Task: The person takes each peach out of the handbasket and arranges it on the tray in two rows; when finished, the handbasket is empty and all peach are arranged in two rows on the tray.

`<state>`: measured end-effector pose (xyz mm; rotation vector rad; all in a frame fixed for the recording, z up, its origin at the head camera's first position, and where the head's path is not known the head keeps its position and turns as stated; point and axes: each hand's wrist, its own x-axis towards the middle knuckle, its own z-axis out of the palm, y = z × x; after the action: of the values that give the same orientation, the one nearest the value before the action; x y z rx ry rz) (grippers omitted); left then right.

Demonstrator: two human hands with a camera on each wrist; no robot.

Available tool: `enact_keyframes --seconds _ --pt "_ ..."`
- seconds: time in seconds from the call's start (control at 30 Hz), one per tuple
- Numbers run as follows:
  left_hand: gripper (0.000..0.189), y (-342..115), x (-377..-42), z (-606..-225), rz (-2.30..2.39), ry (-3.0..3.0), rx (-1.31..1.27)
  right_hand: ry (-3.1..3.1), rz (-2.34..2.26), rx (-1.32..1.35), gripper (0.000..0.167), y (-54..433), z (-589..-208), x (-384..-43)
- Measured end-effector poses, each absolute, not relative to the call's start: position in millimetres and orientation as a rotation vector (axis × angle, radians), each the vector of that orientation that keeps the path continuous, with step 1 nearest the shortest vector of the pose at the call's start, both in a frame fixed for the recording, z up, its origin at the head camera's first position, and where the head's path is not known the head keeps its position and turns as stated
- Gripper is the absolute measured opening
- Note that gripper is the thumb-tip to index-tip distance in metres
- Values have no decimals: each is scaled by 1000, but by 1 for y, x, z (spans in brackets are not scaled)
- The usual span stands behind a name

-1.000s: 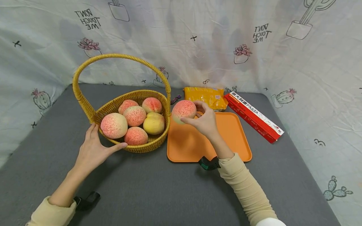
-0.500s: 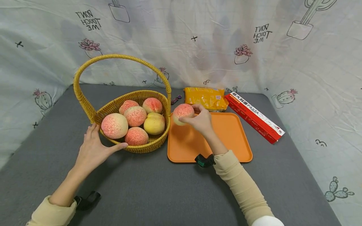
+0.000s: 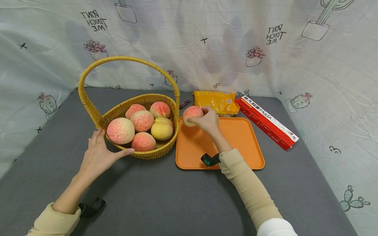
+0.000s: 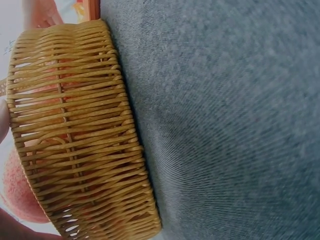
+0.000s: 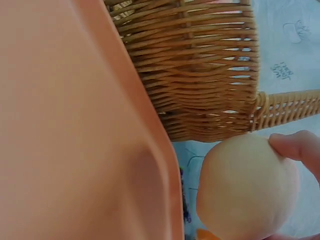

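The right hand [image 3: 208, 120] curls its fingers around a peach [image 3: 192, 115], holding it over the far left corner of the orange tray [image 3: 242, 144]. Beyond it lie a yellow packet [image 3: 216, 102] and a red pasta box [image 3: 267, 121]. The left hand [image 3: 98, 155], fingers spread, rests against the wicker basket [image 3: 147, 154] of peaches. Everything sits on a grey desk [image 3: 165, 200] before a cactus-printed cloth [image 3: 206, 42].

A red pasta box [image 3: 267, 121] lies beside a yellow packet [image 3: 216, 102]; a small purple thing [image 3: 184, 104], perhaps a clip.
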<state>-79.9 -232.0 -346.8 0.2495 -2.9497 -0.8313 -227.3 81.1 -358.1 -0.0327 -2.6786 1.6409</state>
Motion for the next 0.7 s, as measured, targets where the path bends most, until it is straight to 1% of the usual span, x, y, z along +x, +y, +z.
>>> enact_keyframes --seconds 0.5,0.7 --pt "125 -231 -80 -345 -835 -2939 244 -2820 1537 90 66 63 -375 -232" --pt "125 -231 -82 -346 -834 -2952 254 -2845 1506 226 71 62 -376 -232"
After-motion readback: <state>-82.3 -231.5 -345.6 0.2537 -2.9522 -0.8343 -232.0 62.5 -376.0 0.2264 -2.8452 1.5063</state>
